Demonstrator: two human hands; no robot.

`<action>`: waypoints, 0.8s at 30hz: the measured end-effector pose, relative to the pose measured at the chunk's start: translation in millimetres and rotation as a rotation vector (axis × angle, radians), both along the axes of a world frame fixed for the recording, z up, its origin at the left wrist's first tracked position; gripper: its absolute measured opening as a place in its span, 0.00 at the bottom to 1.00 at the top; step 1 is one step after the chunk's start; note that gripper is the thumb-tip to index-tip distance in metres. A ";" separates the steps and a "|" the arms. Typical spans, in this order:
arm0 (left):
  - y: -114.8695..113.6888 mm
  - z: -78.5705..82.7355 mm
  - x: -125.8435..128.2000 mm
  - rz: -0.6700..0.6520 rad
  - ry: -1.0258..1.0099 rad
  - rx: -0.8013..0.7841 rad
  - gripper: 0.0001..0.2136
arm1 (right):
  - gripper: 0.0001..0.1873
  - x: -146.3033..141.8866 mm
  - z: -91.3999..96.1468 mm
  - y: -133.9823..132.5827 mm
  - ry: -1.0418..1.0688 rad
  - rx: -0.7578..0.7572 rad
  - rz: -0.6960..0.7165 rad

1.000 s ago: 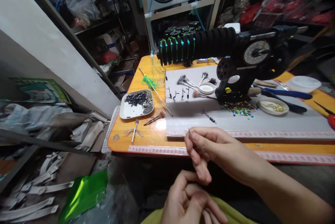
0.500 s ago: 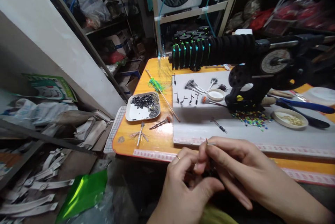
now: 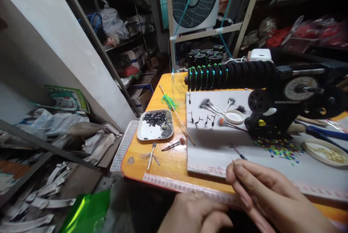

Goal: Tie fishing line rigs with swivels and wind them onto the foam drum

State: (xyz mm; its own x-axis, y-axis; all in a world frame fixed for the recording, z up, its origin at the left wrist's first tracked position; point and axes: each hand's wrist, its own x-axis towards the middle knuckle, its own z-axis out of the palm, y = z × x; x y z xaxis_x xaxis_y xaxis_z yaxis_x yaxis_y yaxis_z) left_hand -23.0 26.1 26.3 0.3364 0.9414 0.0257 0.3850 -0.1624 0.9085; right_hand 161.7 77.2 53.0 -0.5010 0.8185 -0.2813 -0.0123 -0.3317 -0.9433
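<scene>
My right hand (image 3: 268,189) is raised at the front edge of the white board (image 3: 202,155), thumb and forefinger pinched together. A thin reddish tip shows above the pinch; what it belongs to is hidden by the fingers. Lower down and to the left, apart from it, is my left hand (image 3: 197,209), a ring on one finger. Motion smears its bent fingers and I cannot tell whether they hold anything. Just beyond my right hand, a small dark part with a thin stem (image 3: 238,152) lies on the board.
A white tray (image 3: 140,131) of black and grey pieces stands on the orange table (image 3: 133,166). A black machine (image 3: 288,98) with a ridged roller spans the board. Beneath it lie colourful beads (image 3: 280,149). A dish (image 3: 308,155) of gold-coloured pieces and blue-handled pliers (image 3: 326,131) are at right.
My hands were together at the small piece; now they are apart. The left has dropped lower, the right sits further right and lower. The camera view has shifted, so the table appears lower.
</scene>
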 end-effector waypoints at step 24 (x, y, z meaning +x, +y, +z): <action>19.3 16.2 20.6 0.186 -0.983 -0.286 0.20 | 0.20 20.5 -31.1 13.1 -0.889 1.451 -0.356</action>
